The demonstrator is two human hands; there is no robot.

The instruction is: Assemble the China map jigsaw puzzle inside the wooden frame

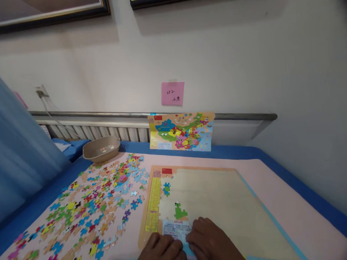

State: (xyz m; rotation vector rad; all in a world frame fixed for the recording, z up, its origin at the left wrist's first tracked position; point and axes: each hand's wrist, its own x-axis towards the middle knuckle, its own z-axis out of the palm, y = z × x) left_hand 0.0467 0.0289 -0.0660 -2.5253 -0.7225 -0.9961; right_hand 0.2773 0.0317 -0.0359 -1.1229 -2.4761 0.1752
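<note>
Over the lower left of a jigsaw board [221,204], my left hand [162,250] and my right hand [211,240] lie close together with fingers curled down. Between them is the light-blue printed section [175,227] of the puzzle, joined to the yellow left strip [152,206]. My fingertips touch it, but they hide whatever they may grip. Just above my hands sits a green cluster of puzzle pieces [180,211]. A blue-and-green cluster [167,189] lies farther up, below the red flag section [167,171].
Loose puzzle pieces [93,199] spread across the pink sheet at left. Behind them stands a beige basket [101,149] with a few pieces inside. A map picture [181,132] leans against the wall rail [241,116]. A blue curtain [13,143] hangs at far left.
</note>
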